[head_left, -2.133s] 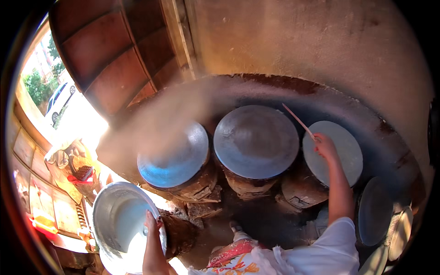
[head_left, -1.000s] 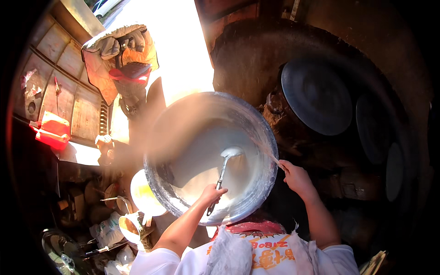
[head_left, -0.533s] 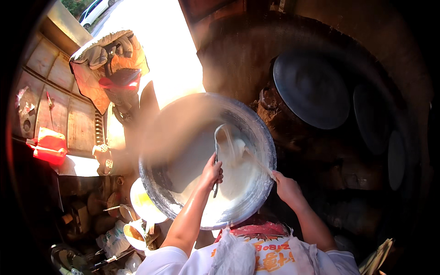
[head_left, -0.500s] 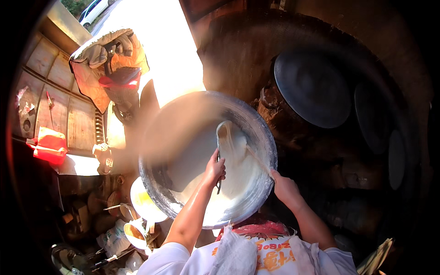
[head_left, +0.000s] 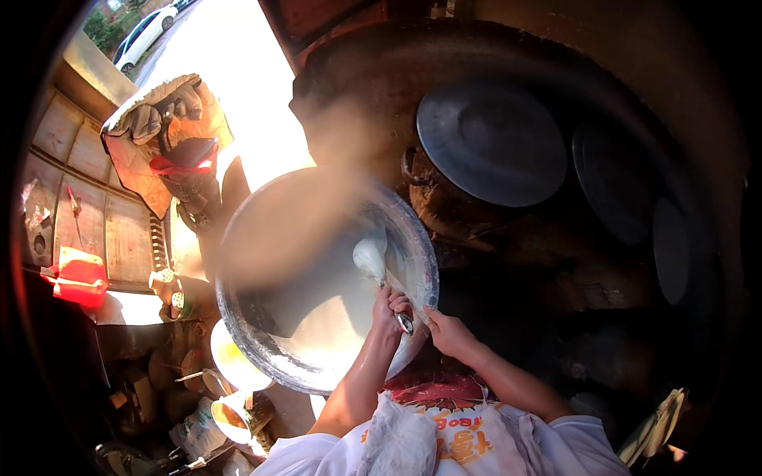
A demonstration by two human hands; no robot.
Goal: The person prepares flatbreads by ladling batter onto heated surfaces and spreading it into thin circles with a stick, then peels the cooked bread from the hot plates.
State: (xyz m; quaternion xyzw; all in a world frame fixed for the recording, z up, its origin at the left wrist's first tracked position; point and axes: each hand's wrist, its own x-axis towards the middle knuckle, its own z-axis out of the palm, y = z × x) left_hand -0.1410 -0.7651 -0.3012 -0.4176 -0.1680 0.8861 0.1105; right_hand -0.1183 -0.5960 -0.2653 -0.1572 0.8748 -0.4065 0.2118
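Note:
A large round metal basin (head_left: 432, 274) stands before me, holding pale, thick batter (head_left: 321, 324). My left hand (head_left: 391, 308) is closed round the handle of a ladle (head_left: 370, 258). The ladle's bowl, coated in batter, is over the basin with its rounded back showing. At the basin's right rim, my right hand (head_left: 451, 333) grips the end of a thin, pale stick (head_left: 407, 293). The stick slants into the basin and its far end meets the ladle's bowl area; whether they touch I cannot tell. A blurred smear hides part of the basin's far left side.
Dark round plates (head_left: 492, 144) stand on a brown surface at the far right. To the far left is a seat draped with an orange cloth (head_left: 171, 131), gloves on top. A red object (head_left: 79, 276) lies at left. A white bucket (head_left: 232, 416) and clutter fill the lower left.
The ladle has turned over, from its hollow facing me to its rounded back, and has come nearer my right hand. The view has shifted, so the basin appears further left.

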